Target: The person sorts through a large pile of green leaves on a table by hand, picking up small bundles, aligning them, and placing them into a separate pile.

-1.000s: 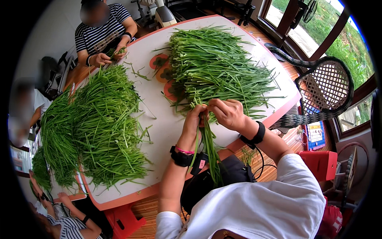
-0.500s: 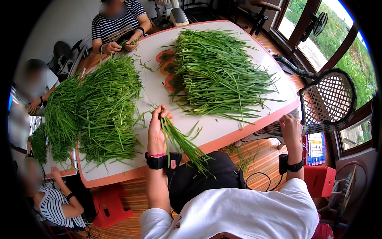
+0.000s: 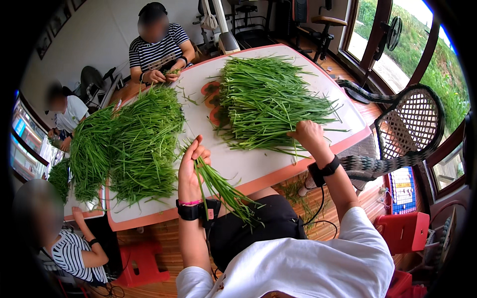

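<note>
My left hand (image 3: 193, 166) is closed around a small bunch of garlic chives (image 3: 221, 186), whose long green leaves hang down to the right over my lap. At the near edge of the right-hand pile of garlic chives (image 3: 273, 99), my right hand (image 3: 309, 136) has its fingers bent together. Leaves show right by its fingertips, but whether it pinches one is too small to make out. A second, looser pile of garlic chives (image 3: 144, 144) lies to the left of my left hand. Both piles rest on a white table (image 3: 248, 166) with a pink edge.
Across the table a person in a striped shirt (image 3: 159, 49) handles some greens. Two more people (image 3: 74, 116) sit at the left. Red stools (image 3: 141, 263) stand on the wooden floor, and a woven chair (image 3: 410, 119) is at the right. Cables run from my wrist bands.
My right hand has moved from beyond the table's right edge leftward and up to the right-hand pile. My left hand still holds its bunch. The view has tilted slightly upward.
</note>
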{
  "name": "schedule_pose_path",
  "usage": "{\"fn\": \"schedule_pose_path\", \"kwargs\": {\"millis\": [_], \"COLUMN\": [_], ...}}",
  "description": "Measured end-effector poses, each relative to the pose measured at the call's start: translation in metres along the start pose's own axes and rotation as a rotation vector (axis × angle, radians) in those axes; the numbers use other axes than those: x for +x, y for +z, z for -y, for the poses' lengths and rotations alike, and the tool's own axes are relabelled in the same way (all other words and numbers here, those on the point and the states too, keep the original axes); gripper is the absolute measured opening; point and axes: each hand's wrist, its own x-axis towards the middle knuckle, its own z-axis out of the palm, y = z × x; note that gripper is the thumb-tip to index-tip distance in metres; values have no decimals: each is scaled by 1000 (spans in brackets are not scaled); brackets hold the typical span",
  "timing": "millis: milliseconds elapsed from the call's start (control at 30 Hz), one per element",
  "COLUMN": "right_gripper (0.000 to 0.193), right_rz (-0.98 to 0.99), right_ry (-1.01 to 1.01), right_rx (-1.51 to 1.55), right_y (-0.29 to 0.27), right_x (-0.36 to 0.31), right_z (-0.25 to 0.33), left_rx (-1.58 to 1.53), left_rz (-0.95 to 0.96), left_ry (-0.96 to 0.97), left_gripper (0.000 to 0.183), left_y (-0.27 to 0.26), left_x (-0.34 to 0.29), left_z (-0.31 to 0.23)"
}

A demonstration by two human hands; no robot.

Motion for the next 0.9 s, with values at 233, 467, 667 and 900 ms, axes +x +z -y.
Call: {"fn": "schedule_pose_path", "kwargs": {"millis": [233,467,667,900], "right_gripper": [23,22,19,28], "right_rz": [263,506,587,424], "right_ry": [-108,-231,-374,-277], "right_rx": [663,1197,1117,1375], "right_y": [-2,-46,-33,-26], "right_x": [-17,-42,-54,-21], "right_z": [-17,29,66,82], "left_rx": [2,533,508,508], "left_rz": [-26,78,-36,36], "left_ry": [-57,-94,7,-33], "left_gripper": [13,39,34,17], "left_y": [0,50,52,44], "left_x": [-1,12,26,28], "left_z": [22,91,96,73]}}
